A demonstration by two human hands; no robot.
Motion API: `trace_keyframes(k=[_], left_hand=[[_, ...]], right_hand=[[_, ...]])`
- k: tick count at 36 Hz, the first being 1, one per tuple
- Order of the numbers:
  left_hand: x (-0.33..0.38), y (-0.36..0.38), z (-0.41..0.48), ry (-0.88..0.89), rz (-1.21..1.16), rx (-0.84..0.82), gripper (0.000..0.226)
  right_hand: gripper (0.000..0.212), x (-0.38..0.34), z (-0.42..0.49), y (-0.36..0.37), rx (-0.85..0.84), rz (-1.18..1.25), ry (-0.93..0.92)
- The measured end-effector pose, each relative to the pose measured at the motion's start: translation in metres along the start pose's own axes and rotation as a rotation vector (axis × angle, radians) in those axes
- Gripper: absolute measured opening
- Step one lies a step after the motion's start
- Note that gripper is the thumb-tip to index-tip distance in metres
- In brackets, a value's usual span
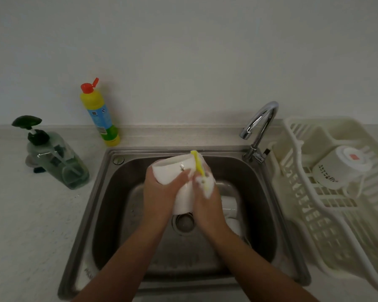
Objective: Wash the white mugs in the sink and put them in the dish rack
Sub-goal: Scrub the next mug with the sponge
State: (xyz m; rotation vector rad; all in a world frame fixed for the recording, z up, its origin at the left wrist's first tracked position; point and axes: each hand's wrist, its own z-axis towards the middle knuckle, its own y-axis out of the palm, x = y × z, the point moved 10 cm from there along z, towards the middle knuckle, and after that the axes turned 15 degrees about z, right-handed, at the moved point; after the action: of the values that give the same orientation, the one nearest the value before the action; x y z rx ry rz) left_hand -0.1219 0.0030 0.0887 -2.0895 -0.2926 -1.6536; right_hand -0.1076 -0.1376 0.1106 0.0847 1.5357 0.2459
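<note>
Left hand (162, 192) wraps round the mug (172, 168), which I hold tilted over the middle of the sink (118, 203), clear of its floor. My right hand (207, 203) clutches a soapy yellow sponge (200, 165) pressed to the mug's side.

I'd say this is the scrubbing step. One mug is done: it sits upside down at the rack's (314, 214) far end. A second mug (228, 204) lies on the sink floor by the right wall, partly under my right wrist, and looks unwashed.

Next I need a rinse, so the foam has to go under the tap (262, 118), which shows no water running. My grip is slick with suds, so I should turn the mug slowly.

The racked mug (332, 173) carries a red mark on its base and dark lettering on its side. The bottle (100, 118) at the sink's far left corner has a blue label. I can read none of it.
</note>
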Motion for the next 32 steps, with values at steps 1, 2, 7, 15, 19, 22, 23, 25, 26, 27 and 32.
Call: trace_keyframes(k=[1, 2, 7, 15, 19, 22, 23, 25, 26, 27, 32], left_hand=[[0.000, 0.001, -0.002, 0.000, 0.042, 0.013, 0.085], [-0.001, 0.002, -0.004, -0.013, 0.058, 0.017, 0.081], [-0.003, 0.016, -0.008, -0.130, 0.030, -0.124, 0.084], [-0.001, 0.019, -0.006, -0.064, -0.077, -0.344, 0.050], [-0.003, 0.019, -0.006, -0.073, -0.105, -0.258, 0.064], [-0.014, 0.032, -0.009, -0.183, -0.268, -0.302, 0.082], [-0.017, 0.034, -0.010, -0.200, -0.287, -0.304, 0.090], [-0.017, 0.034, -0.012, -0.171, -0.232, -0.271, 0.099], [-0.014, 0.032, -0.012, -0.137, -0.180, -0.243, 0.102], [-0.011, 0.030, -0.012, -0.105, -0.134, -0.214, 0.102], [0.002, 0.020, -0.013, -0.058, -0.114, -0.109, 0.081]], right_hand=[[0.022, 0.005, 0.003, -0.004, 0.025, 0.017, 0.053], [0.020, 0.008, 0.003, -0.006, 0.036, 0.013, 0.093], [0.020, 0.016, 0.008, -0.025, 0.149, -0.008, 0.149], [0.031, 0.041, 0.015, -0.040, 0.277, 0.161, 0.531], [0.028, 0.049, 0.003, -0.026, 0.267, 0.352, 0.647], [0.028, 0.047, 0.004, -0.026, 0.282, 0.380, 0.620], [0.028, 0.046, 0.006, -0.030, 0.297, 0.346, 0.592], [0.029, 0.048, 0.011, -0.039, 0.331, 0.232, 0.536], [0.028, 0.047, 0.012, -0.043, 0.349, 0.180, 0.513], [0.027, 0.047, 0.013, -0.046, 0.370, 0.155, 0.492], [0.035, 0.059, 0.003, -0.051, 0.479, 0.345, 0.532]])
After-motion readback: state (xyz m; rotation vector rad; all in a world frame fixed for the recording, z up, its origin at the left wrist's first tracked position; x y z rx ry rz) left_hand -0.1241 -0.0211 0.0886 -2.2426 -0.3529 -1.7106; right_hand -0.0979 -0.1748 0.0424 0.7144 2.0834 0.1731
